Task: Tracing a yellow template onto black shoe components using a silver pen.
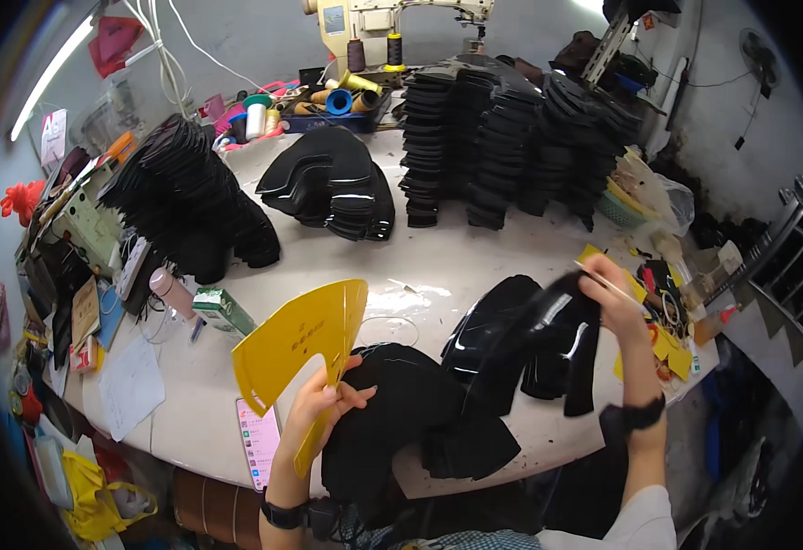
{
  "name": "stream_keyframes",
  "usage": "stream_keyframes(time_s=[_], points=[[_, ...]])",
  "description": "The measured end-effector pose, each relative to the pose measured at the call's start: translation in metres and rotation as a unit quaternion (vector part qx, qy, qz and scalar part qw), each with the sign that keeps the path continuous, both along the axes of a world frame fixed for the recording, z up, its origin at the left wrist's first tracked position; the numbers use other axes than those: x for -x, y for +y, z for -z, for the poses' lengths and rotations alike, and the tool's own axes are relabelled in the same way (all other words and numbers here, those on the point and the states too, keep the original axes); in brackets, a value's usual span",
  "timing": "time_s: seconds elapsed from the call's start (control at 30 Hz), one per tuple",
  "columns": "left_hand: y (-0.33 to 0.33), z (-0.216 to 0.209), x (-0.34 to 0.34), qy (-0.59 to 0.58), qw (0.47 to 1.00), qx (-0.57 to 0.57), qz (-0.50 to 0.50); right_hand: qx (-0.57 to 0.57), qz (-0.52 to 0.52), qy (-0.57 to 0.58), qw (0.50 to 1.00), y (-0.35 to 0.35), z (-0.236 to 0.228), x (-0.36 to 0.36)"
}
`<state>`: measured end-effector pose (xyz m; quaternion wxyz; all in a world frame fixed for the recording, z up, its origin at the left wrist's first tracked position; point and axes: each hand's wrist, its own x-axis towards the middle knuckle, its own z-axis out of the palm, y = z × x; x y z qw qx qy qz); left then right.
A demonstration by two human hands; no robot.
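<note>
My left hand [314, 403] is closed around the narrow part of a curved yellow template [302, 328], holding it up off the table. Just right of that hand, matte black cut pieces [390, 390] lie at the table's front edge. My right hand [610, 301] pinches the upper end of a curved black piece [553, 319], lifted and tilted above a glossy black stack [479, 316]. A thin pale pen-like stick [614, 286] also sits in the right hand's fingers. The lifted piece covers part of the glossy stack below.
Tall stacks of black pieces stand at the back left [181, 197] and back right [511, 137]. Between them rests a shiny black pile [328, 183]. A phone [257, 445], green-white box [223, 312] and pink bottle [170, 291] are at left. Behind is a sewing machine [335, 37].
</note>
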<state>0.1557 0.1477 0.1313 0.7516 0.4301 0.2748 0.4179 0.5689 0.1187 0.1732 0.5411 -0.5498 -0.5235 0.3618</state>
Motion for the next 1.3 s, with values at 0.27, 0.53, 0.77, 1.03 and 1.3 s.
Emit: stream_keyframes(time_s=[0.27, 0.53, 0.77, 1.03, 1.3], points=[[-0.043, -0.013, -0.001, -0.043, 0.988, 0.018, -0.148, 0.157, 0.002, -0.135, 0.978, 0.072, 0.108, -0.023], [-0.083, -0.005, -0.015, 0.512, 0.746, -0.402, -0.138, -0.125, 0.073, -0.409, 0.901, 0.032, 0.04, 0.061], [-0.087, 0.001, -0.021, 0.521, 0.746, -0.397, -0.121, -0.195, -0.235, -0.396, 0.866, -0.032, 0.015, 0.15], [-0.095, 0.006, -0.021, 0.548, 0.722, -0.404, -0.125, -0.154, -0.239, -0.383, 0.879, -0.048, 0.037, 0.16], [-0.098, 0.005, -0.021, 0.551, 0.724, -0.394, -0.131, -0.128, -0.223, -0.357, 0.898, -0.053, 0.039, 0.163]])
